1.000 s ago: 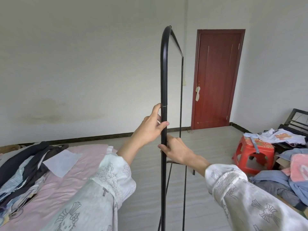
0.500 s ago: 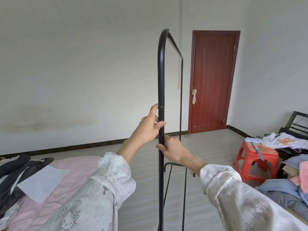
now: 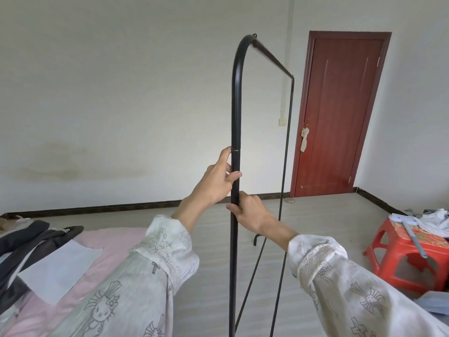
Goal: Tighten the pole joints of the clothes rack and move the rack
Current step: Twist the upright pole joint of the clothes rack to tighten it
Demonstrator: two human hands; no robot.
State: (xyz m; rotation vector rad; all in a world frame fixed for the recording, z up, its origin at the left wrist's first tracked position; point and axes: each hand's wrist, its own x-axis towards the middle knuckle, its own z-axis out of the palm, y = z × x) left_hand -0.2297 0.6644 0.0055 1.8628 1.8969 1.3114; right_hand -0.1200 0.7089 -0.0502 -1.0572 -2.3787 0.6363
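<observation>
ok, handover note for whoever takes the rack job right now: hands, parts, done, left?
Left hand: grip closed on the near pole, just below the joint.
Right hand: grip closed on the same pole, directly under the left.
Clothes rack: upright on the floor between the bed and the red stool; top bar runs toward the door.
Done: cannot tell if this joint is tight.
Left: check the joints, then move the rack.

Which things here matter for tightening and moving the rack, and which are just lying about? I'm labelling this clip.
Job: clothes rack, pole joint, left hand, right hand.

Lying about: red stool, dark clothes, white paper, door.
</observation>
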